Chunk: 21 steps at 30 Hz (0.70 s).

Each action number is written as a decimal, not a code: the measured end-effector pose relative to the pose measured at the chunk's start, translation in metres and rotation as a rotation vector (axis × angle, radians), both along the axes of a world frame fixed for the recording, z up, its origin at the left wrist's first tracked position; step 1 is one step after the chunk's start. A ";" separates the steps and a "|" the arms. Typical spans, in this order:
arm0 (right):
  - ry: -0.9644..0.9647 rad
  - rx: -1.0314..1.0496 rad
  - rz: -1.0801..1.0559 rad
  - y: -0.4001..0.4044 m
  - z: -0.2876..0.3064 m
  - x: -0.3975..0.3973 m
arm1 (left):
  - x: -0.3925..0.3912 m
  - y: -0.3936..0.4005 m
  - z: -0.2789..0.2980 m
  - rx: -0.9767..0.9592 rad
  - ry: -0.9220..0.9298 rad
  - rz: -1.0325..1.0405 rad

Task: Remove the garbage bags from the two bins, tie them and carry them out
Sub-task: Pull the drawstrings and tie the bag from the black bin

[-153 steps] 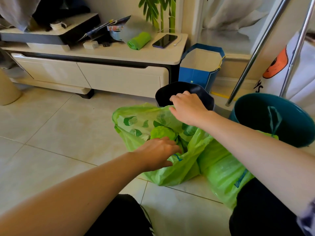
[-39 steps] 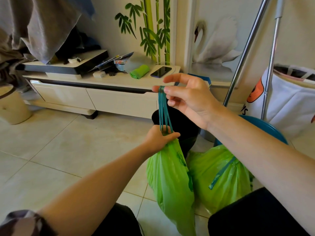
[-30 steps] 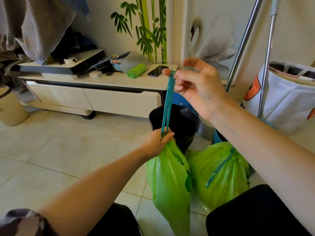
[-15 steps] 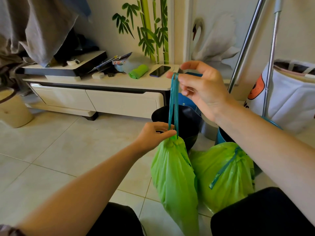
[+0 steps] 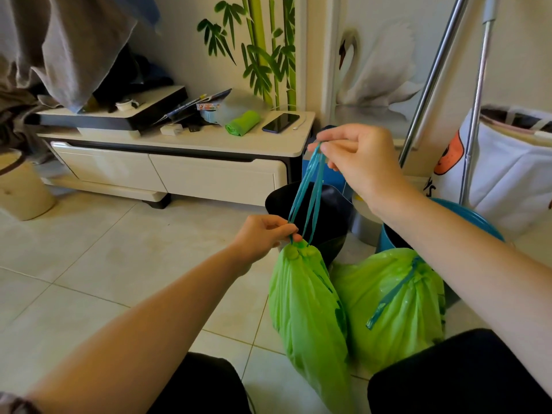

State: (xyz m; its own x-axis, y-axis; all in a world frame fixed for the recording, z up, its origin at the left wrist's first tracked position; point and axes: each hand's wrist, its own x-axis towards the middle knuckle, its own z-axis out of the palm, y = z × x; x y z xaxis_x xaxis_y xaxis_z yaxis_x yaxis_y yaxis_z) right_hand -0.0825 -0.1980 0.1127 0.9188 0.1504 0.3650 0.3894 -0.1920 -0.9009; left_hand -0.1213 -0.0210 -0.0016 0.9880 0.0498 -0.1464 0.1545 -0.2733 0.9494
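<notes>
Head view, read left to right. At far left we log a pale round stool on the cream tiled floor, with grey cloth hanging above it. Behind runs a low white cabinet with 2 drawer fronts; its top carries a flat black-and-white device, a rolled green cloth and a dark phone. The wall behind shows a bamboo decal and, further right, a swan picture. At centre, our left hand pinches the teal drawstring just above the gathered neck of the near green bag, thumb and fingers closed on the cord. Our right hand, higher up, grips the top loop of the same drawstring, fingers curled round it; the strands run taut between the 2 hands. This bag hangs in front of the black bin. Just right of it, touching, a 2nd green bag sits on the floor, neck cinched, its teal cord lying loose across it, in front of the teal bin. 2 metal poles lean up at right, beside a white printed bag.
</notes>
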 end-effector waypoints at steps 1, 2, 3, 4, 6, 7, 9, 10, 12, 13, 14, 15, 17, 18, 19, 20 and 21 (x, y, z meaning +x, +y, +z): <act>-0.048 -0.054 -0.026 0.000 -0.002 0.000 | 0.001 0.001 0.000 -0.029 0.014 0.013; -0.091 -0.101 -0.047 -0.001 -0.004 0.000 | 0.001 0.002 0.001 -0.054 0.030 0.026; -0.129 -0.141 -0.062 -0.001 -0.004 -0.001 | 0.001 0.003 0.001 -0.072 0.043 0.041; -0.156 -0.177 -0.075 -0.001 -0.005 -0.002 | 0.002 0.004 0.000 -0.087 0.058 0.059; -0.188 -0.240 -0.098 -0.001 -0.006 -0.003 | 0.003 0.007 -0.002 -0.121 0.086 0.105; -0.204 -0.273 -0.110 -0.001 -0.006 -0.004 | 0.004 0.008 -0.003 -0.135 0.098 0.126; -0.232 -0.312 -0.124 -0.001 -0.006 -0.005 | 0.005 0.011 -0.006 -0.149 0.119 0.149; -0.242 -0.315 -0.126 -0.001 -0.005 -0.006 | 0.005 0.012 -0.007 -0.155 0.130 0.156; -0.261 -0.311 -0.131 -0.002 -0.005 -0.007 | 0.006 0.016 -0.009 -0.165 0.149 0.173; -0.273 -0.307 -0.127 -0.002 -0.004 -0.008 | 0.006 0.017 -0.010 -0.158 0.153 0.177; -0.289 -0.309 -0.114 -0.002 -0.004 -0.009 | 0.005 0.018 -0.010 -0.139 0.151 0.173; -0.315 -0.318 -0.093 -0.001 -0.003 -0.011 | 0.005 0.018 -0.010 -0.102 0.140 0.157; -0.390 -0.348 -0.035 0.002 -0.003 -0.016 | 0.004 0.013 -0.007 0.024 0.098 0.078; -0.434 -0.365 -0.005 0.004 -0.004 -0.018 | 0.003 0.009 -0.005 0.093 0.070 0.025; -0.476 -0.379 0.019 0.007 -0.004 -0.020 | 0.002 0.005 -0.003 0.153 0.038 -0.025; -0.514 -0.393 0.039 0.009 -0.005 -0.020 | 0.001 0.000 0.000 0.203 0.005 -0.074; -0.545 -0.408 0.057 0.011 -0.005 -0.020 | 0.000 -0.004 0.002 0.251 -0.029 -0.127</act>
